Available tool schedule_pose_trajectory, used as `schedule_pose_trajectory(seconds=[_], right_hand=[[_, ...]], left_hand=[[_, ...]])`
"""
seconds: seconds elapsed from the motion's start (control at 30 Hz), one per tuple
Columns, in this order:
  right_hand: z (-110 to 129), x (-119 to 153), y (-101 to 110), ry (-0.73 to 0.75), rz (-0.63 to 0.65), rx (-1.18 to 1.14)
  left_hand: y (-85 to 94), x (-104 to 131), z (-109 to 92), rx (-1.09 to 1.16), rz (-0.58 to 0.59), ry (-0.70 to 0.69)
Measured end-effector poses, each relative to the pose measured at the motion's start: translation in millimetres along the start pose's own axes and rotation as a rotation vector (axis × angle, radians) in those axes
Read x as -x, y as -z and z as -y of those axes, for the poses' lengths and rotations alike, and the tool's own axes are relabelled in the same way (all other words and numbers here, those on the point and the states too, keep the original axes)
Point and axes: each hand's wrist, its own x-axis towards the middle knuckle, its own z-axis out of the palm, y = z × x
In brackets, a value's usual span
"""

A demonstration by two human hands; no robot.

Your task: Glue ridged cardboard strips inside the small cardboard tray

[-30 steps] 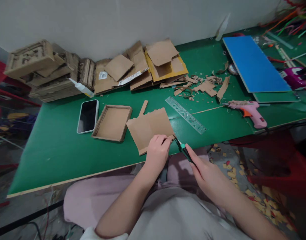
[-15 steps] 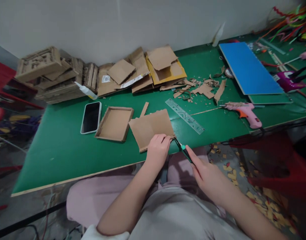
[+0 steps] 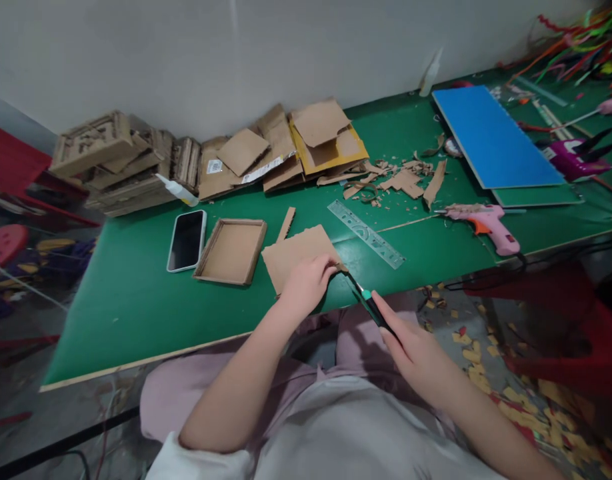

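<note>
My left hand [image 3: 310, 283] rests on a rectangular piece of cardboard [image 3: 299, 250], its fingers closed at the right edge. In my right hand [image 3: 409, 343] is a utility knife [image 3: 373, 305] with a black and green handle, my index finger laid along it. The knife's dark tip meets the cardboard's right corner, just beside my left fingertips. A shallow cardboard tray [image 3: 231, 252] lies left of the sheet. Behind the sheet is a narrow cardboard strip [image 3: 286, 225]. To the right lies a clear plastic ruler [image 3: 367, 233].
A phone [image 3: 187, 240] lies left of the tray. Stacked cardboard [image 3: 111, 163] and a glue bottle [image 3: 179, 191] stand behind. Cardboard scraps [image 3: 403, 180], a pink glue gun [image 3: 486, 223] and a blue board [image 3: 496, 137] occupy the right side. The green table's front edge [image 3: 151, 359] is near my lap.
The cardboard sheet has turned slightly under my left hand, which has shifted a little left and up. The knife stays at the right corner. The camera view has shifted slightly.
</note>
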Motion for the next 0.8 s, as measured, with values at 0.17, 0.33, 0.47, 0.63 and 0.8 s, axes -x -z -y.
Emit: schedule_pose_trajectory(seconds=[0.17,0.33,0.47,0.63,0.8], right_hand=[[1,-13,-8,-0.03,-0.021,-0.033],[-1,-17,-14,-0.03,0.008,-0.053],[2,-18,-14,-0.049,0.026,-0.014],[7,-17,-12,-0.071,0.033,0.073],[6,-13,-8,-0.051,0.06,0.064]], left_hand=[[-5.8,2,1,-0.047,-0.047,-0.026],[-7.3,2,-1,-0.077,-0.026,-0.007],[-6.5,2,-3,-0.102,-0.036,0.001],[-6.5,1,-2,-0.08,-0.028,0.01],[-4.9,-4,0,-0.055,-0.019,0.03]])
